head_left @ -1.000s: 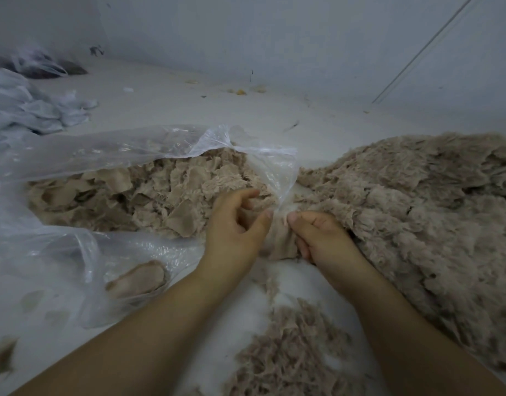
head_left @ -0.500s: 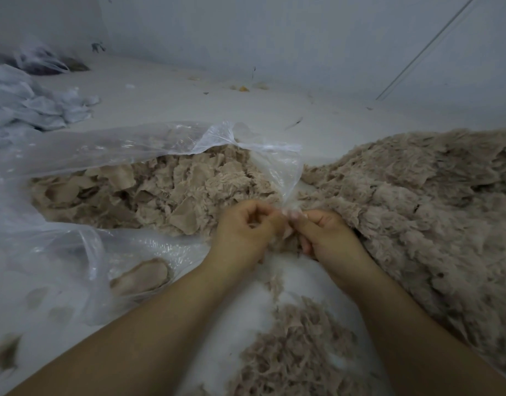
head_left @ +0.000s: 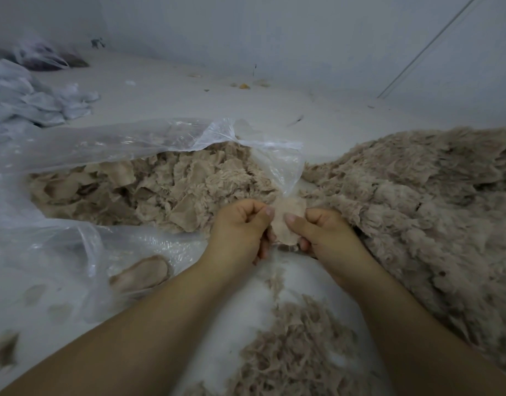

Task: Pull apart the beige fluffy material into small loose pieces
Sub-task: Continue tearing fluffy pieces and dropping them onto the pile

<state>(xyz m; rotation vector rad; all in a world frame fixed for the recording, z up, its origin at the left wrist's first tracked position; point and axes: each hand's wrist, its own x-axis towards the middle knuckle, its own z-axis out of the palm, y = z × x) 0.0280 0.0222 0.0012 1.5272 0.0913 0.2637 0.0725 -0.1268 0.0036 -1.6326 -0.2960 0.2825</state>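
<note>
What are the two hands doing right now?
Left hand: closed, pinching the small flat beige fluffy piece.
Right hand: closed, pinching the same piece's other edge.

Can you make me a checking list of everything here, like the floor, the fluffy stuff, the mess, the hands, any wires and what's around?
Surface: pale floor, dusty, with small crumbs near the wall.
Job's things: small beige piece pinched between both hands; big fluffy heap on the right; flat scraps in an open clear plastic bag; shredded fluff lying between the arms.
Clutter: crumpled pale plastic far left; a dark bundle behind it, too blurred to identify.
Grippers: left hand and right hand both grip the piece.
Cables: a thin line runs up the wall; cannot tell whether it is a cable.
Surroundings: plain pale wall.
</note>
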